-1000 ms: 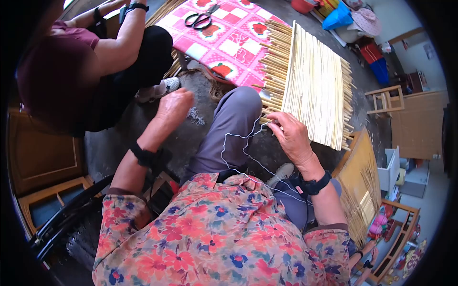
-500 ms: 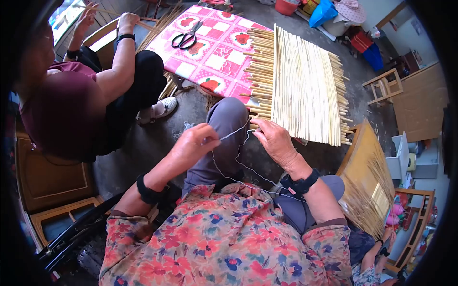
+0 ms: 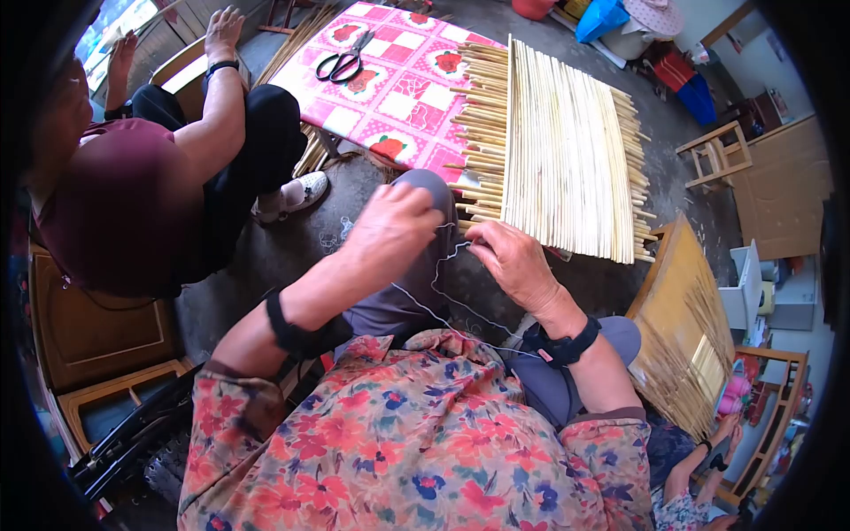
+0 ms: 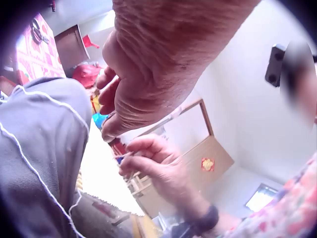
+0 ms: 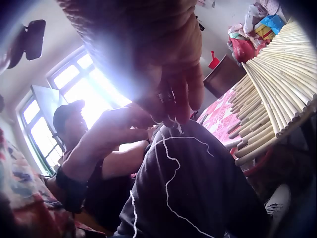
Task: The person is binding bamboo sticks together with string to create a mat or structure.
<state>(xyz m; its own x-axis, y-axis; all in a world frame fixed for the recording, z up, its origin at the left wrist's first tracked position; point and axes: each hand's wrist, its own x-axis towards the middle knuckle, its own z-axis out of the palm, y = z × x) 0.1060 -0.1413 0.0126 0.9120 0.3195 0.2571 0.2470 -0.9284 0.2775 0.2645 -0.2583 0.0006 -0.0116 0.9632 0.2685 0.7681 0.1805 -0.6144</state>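
My right hand (image 3: 516, 265) pinches a thin white string (image 3: 440, 285) between thumb and fingertips, just off the near corner of a mat of pale stalks (image 3: 567, 150). In the right wrist view, a frayed bit of string (image 5: 177, 126) hangs from its fingertips. Motion blurs my left hand (image 3: 394, 221), which is raised over the grey trouser knee with its fingers curled, a short length of string running from its fingertips toward the right hand. More string trails loosely down across the lap (image 4: 37, 173). The mat lies on the pink checked tablecloth (image 3: 390, 115), its stalk ends sticking out.
Black-handled scissors (image 3: 345, 60) lie on the tablecloth. Another person (image 3: 142, 203) sits at the left with both hands raised. A wooden board (image 3: 677, 310) bearing thin stalks stands to the right. A small wooden stool (image 3: 715, 157) is farther back.
My left hand first moved in from the left to the string, then rose and went right, closer to the right hand. The right hand keeps its pinch. The other person's hands have lifted.
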